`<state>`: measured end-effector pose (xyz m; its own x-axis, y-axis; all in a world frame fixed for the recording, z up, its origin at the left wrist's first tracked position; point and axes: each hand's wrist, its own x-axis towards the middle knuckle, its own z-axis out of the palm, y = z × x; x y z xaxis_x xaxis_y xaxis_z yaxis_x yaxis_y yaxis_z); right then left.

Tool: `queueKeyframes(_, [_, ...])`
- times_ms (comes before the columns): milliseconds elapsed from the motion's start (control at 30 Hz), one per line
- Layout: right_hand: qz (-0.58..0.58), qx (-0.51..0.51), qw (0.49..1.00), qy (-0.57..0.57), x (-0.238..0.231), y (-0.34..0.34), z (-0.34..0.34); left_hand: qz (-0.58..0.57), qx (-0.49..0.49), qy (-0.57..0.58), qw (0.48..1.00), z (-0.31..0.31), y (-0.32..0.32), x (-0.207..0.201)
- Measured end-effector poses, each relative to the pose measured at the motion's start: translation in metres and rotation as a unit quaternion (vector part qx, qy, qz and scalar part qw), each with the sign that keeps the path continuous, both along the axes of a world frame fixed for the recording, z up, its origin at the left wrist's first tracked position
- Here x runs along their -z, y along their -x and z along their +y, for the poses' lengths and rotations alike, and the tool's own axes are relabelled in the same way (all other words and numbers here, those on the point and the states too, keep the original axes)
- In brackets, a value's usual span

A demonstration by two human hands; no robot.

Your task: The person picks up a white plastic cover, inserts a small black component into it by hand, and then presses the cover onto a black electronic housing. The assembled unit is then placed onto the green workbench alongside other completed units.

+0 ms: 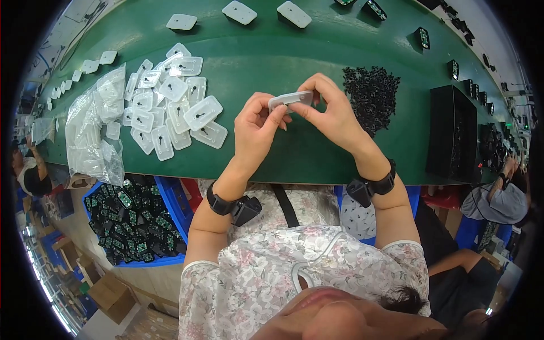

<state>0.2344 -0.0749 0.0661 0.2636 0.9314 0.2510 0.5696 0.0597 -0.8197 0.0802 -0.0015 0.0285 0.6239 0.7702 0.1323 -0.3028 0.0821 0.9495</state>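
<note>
Above the middle of the green table, both hands hold one white plastic cover [292,99], tilted so that mostly its edge shows. My left hand [255,124] pinches its left end between thumb and fingers. On the right end, my right hand [331,113] has its thumb on the near side and its fingers curled behind. Whether a small part sits in the cover or under my right thumb cannot be made out. A pile of white covers [173,90] with small black pieces in them lies left of my hands. To the right is a heap of small black parts [371,93].
A clear plastic bag [93,124] lies at the table's left. Below it stands a blue bin [175,209] full of black pieces with green circuit boards. A black box [445,133] stands at the right. White covers [239,12] line the far side. Other people work at both sides.
</note>
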Motion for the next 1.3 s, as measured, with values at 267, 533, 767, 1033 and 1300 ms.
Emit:
queueKeyframes(267, [0.115,-0.022,0.983,0.143,-0.007,-0.005,0.001,0.038,0.064,0.049,0.996,0.005,0.002,0.002])
queueKeyframes(533, [0.046,-0.012,0.996,0.074,-0.018,-0.035,0.032,0.093,-0.061,0.009,0.994,0.019,0.011,0.003])
queueKeyframes(767, [-0.526,0.193,0.828,0.032,0.006,-0.205,0.137,0.246,-0.12,-0.283,0.919,0.018,0.006,0.014])
queueKeyframes(1033, [-0.49,0.148,0.851,0.116,0.023,-0.248,0.17,0.408,-0.129,-0.436,0.792,-0.009,0.006,-0.016])
queueKeyframes(1300, [0.002,-0.037,0.997,0.072,-0.011,-0.164,0.096,0.439,-0.132,-0.468,0.756,-0.016,0.006,-0.01])
